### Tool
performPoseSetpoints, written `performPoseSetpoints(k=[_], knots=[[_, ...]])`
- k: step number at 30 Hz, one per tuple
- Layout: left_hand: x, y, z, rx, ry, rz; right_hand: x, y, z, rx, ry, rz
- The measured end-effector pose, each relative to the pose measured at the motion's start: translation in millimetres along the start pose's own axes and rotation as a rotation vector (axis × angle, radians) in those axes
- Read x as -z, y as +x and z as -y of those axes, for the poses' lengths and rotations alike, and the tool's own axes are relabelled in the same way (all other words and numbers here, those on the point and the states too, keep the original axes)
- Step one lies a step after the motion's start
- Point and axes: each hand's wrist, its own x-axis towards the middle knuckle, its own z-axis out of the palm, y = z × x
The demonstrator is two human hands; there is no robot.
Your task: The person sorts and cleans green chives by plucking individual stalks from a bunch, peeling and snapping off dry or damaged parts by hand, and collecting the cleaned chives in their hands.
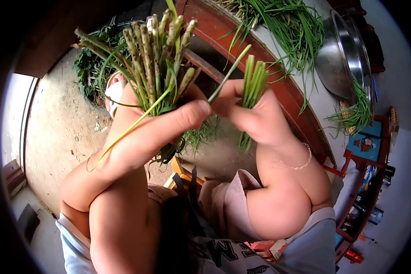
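Observation:
My left hand [169,121] is closed around a thick bunch of garlic chives [153,64], their pale, soil-stained root ends pointing up. Loose yellow-green blades hang from that bunch across my wrist. Close beside it, my right hand [267,121] grips a smaller bundle of clean green chives [253,84] with evenly lined-up ends. A single chive stalk [230,71] slants between the two hands, its lower end at my left thumb and right fingertips. Which hand bears that stalk cannot be made out. The leafy lower part of the left bunch is mostly hidden behind my forearm.
A pile of chives [290,27] lies on the red-edged table [306,112], beside a metal bowl [335,59]. More chives [358,112] lie near the bowl. Leafy scraps [89,68] fill a container on the floor at left. A red shelf unit [365,196] stands at right.

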Motion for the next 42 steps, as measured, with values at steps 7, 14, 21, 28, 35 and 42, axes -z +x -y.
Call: performPoseSetpoints(k=[7,14,21,28,35,42], knots=[[0.3,2.5,-0.3,0.019,0.03,0.008,7.6,-3.8,25.5,-0.11,0.295,-0.061],[-8.7,2.1,2.2,-0.113,0.001,0.026,-3.6,-7.4,34.8,0.064,0.292,-0.148],[-5.0,9.8,19.6,-0.29,-0.154,0.137,-5.3,-9.2,33.3,0.088,0.216,-0.043],[-7.4,1.5,1.0,-0.117,-0.031,0.017,-2.1,-8.6,31.3,0.173,0.038,-0.097],[-1.1,1.7,-1.9,-0.135,0.098,0.061,6.1,-2.0,32.7,0.431,-0.111,-0.378],[-3.5,-0.4,-5.0,0.001,0.055,0.031,6.8,-1.7,18.7,0.189,0.233,-0.231]])
